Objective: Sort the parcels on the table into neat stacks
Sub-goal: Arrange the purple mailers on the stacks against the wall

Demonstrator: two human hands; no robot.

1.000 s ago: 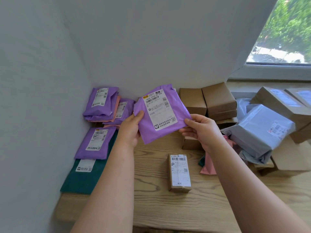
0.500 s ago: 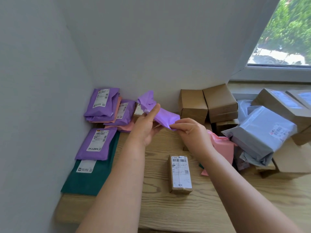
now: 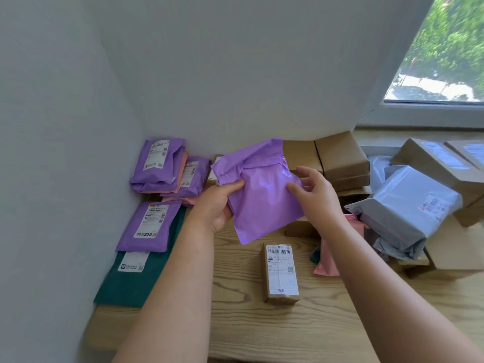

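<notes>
A purple mailer bag (image 3: 262, 195) is held up above the wooden table (image 3: 248, 323), its plain back side towards me. My left hand (image 3: 217, 205) grips its left edge, thumb on top. My right hand (image 3: 314, 192) touches its right side with fingers spread and relaxed. In the back left corner lie two small piles of purple mailers over pink ones (image 3: 157, 163) (image 3: 193, 176). Nearer, another purple mailer (image 3: 150, 226) lies on a dark green mailer (image 3: 136, 279). A small labelled cardboard box (image 3: 280, 273) sits in front of me.
Plain cardboard boxes (image 3: 337, 155) are stacked against the back wall. A grey mailer (image 3: 408, 208) leans on more boxes (image 3: 434, 163) at the right, with a pink mailer (image 3: 328, 260) below it. Walls close the left and back; a window is at the upper right.
The purple mailer was turned over between my hands: its label faced me a second ago, and now its plain back does. My right hand has loosened from a pinch to an open touch.
</notes>
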